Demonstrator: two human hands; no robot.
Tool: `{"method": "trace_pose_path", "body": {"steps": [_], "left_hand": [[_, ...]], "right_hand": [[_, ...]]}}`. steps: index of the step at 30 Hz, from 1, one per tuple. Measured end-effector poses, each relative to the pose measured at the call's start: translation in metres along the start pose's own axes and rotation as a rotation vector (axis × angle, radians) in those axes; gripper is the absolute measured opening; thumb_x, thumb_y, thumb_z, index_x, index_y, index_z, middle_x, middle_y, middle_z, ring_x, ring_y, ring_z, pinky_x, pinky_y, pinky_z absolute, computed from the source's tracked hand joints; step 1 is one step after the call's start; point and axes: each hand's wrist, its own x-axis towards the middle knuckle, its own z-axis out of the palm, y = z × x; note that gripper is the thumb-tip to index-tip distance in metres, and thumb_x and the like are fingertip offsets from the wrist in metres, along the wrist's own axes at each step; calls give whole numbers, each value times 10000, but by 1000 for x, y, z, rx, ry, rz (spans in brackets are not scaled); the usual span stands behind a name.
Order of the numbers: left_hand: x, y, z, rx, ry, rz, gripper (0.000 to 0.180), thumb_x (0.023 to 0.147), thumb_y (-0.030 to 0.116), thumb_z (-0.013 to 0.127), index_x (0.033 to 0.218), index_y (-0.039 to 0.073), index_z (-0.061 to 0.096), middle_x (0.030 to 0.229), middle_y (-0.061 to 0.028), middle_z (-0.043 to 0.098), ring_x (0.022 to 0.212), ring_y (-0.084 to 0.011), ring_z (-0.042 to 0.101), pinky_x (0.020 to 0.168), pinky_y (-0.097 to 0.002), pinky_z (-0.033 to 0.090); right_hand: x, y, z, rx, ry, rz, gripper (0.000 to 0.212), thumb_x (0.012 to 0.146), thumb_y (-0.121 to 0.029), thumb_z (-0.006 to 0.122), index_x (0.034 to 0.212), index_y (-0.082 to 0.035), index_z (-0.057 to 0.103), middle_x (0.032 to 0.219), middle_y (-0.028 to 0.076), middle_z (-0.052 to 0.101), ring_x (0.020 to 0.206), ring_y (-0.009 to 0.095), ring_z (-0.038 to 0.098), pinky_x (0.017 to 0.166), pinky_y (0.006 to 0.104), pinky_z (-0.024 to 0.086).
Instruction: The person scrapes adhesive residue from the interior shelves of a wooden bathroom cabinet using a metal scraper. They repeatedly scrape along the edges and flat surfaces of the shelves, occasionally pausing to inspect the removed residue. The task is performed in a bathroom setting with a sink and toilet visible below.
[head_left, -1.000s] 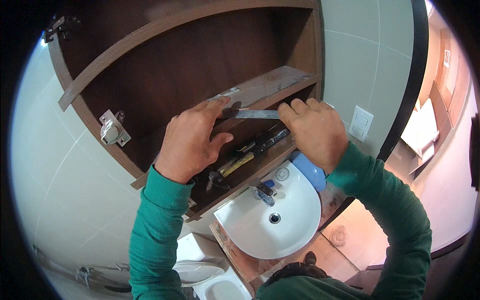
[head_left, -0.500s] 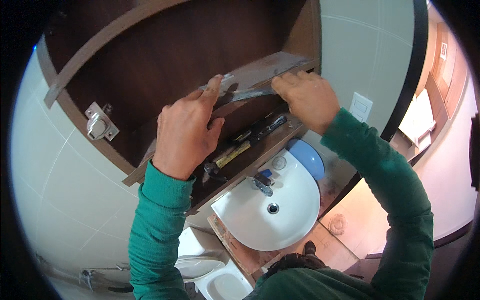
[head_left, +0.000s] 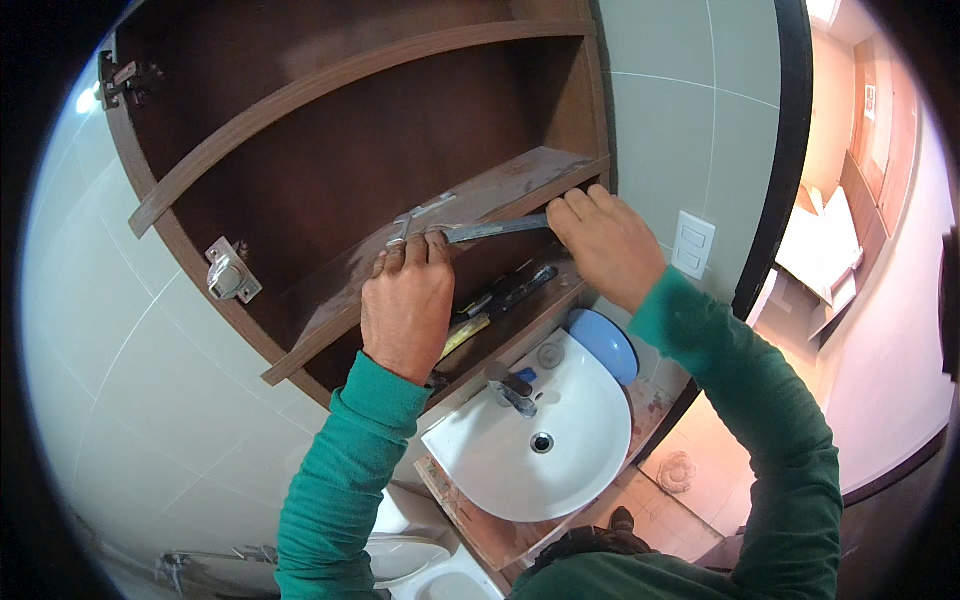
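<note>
Strip (head_left: 497, 228) of flat grey metal, one: I see it stretched between the two hands, along the front edge of the dusty shelf (head_left: 540, 178).

Right hand (head_left: 605, 245), one: closed around the strip's right end, knuckles up.

Left hand (head_left: 405, 305), one: fingers side by side, bent over the shelf edge at the strip's left end; whether they pinch it or only press, I cannot tell from here.

Pale slim item (head_left: 434, 205), on the shelf just beyond the left fingers; kind unclear to me.

Cabinet (head_left: 572, 110), one, brown, open-fronted. Hinges (head_left: 233, 272), two, metal, both on its left side.

Handled tool (head_left: 465, 338), one, yellow and black, lying in the compartment below the strip, partly hidden behind the left hand.

Washbasin (head_left: 590, 470), one, white, below the cabinet, on a reddish-brown worktop (head_left: 463, 507). Tap (head_left: 512, 388), one; drain (head_left: 541, 443), one. Blue tub (head_left: 607, 345), one, just beside the basin's right rim.

Switch plate (head_left: 692, 245), one, white, two rockers, on the tiled wall at right.
</note>
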Motion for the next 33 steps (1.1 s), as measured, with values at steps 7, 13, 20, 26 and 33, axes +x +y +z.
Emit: {"method": "trace_pose_path", "body": {"steps": [7,13,20,26,33], "left_hand": [[2,6,-1,-28,-37,-109,284,838,75,682,1119,29,693,943,-173,731,844,-353,731,722,-455,603],[10,8,-2,-34,-42,-65,277,813,87,687,1082,25,699,858,-205,712,750,-355,725,653,-453,598],[18,9,5,23,-108,-83,241,832,208,748,983,34,677,869,-182,714,835,-353,736,676,-443,603],[23,19,27,114,19,-6,199,851,160,720,972,16,655,936,-173,720,889,-336,737,745,-432,622],[29,31,27,117,19,-14,126,837,75,669,940,5,657,858,-179,713,834,-343,739,675,-443,620]], "right_hand": [[5,3,6,70,-96,11,197,894,-90,580,1084,-57,619,1009,117,631,985,294,622,893,420,521],[9,20,39,12,85,-20,198,913,-98,562,1100,-74,622,1049,106,642,989,295,615,887,428,499],[13,15,36,-20,135,-48,223,900,-89,572,1115,-61,623,1028,96,624,1007,287,589,892,405,462],[2,23,27,39,130,-20,181,892,-96,578,1065,-73,627,994,88,614,974,278,587,877,392,467],[0,34,37,50,144,-4,114,888,-97,586,994,-84,625,955,81,620,926,267,602,843,400,479]]}}
